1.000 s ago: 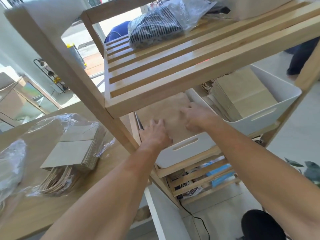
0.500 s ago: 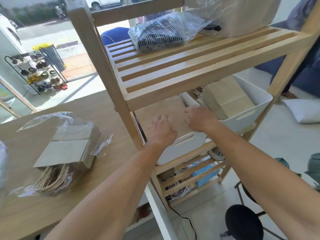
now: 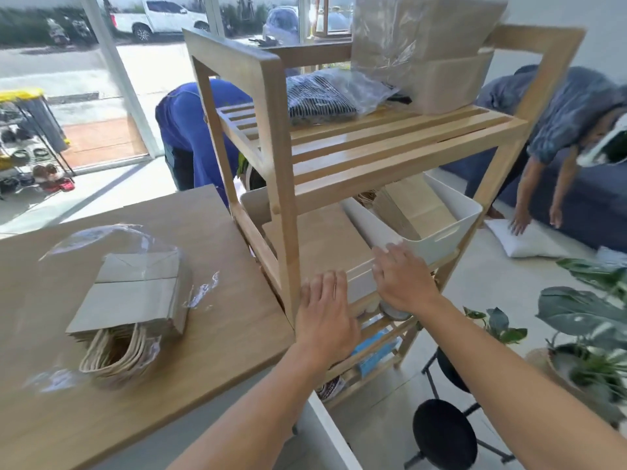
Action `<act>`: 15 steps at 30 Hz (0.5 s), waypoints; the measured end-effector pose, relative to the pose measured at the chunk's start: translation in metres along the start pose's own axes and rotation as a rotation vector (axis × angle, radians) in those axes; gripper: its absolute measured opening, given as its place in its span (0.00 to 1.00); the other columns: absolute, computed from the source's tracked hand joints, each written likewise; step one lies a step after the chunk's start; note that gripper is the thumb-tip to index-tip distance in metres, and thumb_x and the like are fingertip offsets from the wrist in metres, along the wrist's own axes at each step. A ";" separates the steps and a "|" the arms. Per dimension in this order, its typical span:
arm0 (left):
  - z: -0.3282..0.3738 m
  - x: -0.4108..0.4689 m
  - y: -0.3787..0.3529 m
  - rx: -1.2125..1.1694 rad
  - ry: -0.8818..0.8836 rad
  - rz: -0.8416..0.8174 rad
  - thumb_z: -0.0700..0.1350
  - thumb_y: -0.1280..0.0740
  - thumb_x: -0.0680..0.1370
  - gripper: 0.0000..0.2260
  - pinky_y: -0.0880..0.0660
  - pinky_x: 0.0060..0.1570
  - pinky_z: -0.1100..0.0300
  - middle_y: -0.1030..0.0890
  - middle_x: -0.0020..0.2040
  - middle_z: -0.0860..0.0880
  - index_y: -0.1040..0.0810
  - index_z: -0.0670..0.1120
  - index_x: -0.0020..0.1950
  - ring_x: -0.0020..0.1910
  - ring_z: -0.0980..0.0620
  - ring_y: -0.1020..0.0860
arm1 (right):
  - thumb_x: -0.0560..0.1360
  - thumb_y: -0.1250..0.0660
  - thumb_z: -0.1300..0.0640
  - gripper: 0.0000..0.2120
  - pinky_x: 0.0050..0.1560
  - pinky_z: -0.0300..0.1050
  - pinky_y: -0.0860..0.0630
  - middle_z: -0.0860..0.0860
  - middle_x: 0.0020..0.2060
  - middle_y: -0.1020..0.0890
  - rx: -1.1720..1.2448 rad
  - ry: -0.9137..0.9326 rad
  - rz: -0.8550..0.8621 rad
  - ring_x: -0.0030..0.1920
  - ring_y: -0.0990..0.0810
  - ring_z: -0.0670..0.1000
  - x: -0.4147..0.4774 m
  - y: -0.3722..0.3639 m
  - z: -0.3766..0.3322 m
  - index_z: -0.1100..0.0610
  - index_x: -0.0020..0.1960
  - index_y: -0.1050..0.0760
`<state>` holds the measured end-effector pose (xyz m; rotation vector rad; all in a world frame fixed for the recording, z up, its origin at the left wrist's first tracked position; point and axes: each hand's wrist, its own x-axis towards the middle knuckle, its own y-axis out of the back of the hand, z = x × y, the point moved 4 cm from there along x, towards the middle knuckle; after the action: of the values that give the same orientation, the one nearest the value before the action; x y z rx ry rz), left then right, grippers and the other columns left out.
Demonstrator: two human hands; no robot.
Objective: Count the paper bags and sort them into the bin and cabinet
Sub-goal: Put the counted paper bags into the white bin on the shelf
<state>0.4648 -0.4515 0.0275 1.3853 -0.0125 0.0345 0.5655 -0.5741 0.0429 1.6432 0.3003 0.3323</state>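
Hands drawn back from paper bags (image 3: 322, 239) in near bin (image 3: 359, 283); left hand (image 3: 325, 310), right hand (image 3: 403, 279) flat-fingered, empty. Table stack (image 3: 135, 293) likely next.

Brown paper bags (image 3: 320, 240) lying flat in white bin (image 3: 360, 284), possibly several stacked

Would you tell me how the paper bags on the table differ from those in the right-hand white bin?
The table bags lie flat; the bin bags stand on edge, leaning. The table bags sit in clear wrap; the bin bags are unwrapped. Both are brown paper.
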 end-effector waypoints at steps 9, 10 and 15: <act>-0.021 -0.042 0.026 -0.391 -0.182 0.122 0.44 0.38 0.77 0.20 0.39 0.71 0.56 0.31 0.72 0.48 0.29 0.46 0.69 0.72 0.50 0.35 | 0.78 0.46 0.56 0.20 0.61 0.57 0.30 0.58 0.62 0.28 0.362 -0.148 -0.043 0.65 0.32 0.60 -0.045 -0.005 -0.018 0.57 0.70 0.35; -0.028 -0.051 0.031 -0.430 -0.173 0.147 0.45 0.38 0.77 0.17 0.35 0.68 0.57 0.28 0.69 0.49 0.26 0.47 0.66 0.69 0.51 0.31 | 0.79 0.46 0.56 0.18 0.60 0.56 0.31 0.57 0.60 0.27 0.400 -0.164 -0.045 0.64 0.31 0.60 -0.051 -0.006 -0.023 0.56 0.67 0.33; -0.074 -0.078 0.053 -0.536 -0.036 0.278 0.48 0.37 0.78 0.10 0.28 0.53 0.64 0.19 0.55 0.53 0.19 0.49 0.55 0.54 0.54 0.22 | 0.80 0.45 0.52 0.17 0.60 0.53 0.29 0.55 0.62 0.23 0.453 -0.223 -0.030 0.62 0.26 0.57 -0.081 -0.005 -0.051 0.57 0.65 0.29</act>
<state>0.3844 -0.3705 0.0640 0.8398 -0.2294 0.2231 0.4712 -0.5575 0.0390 2.0985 0.2410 0.0549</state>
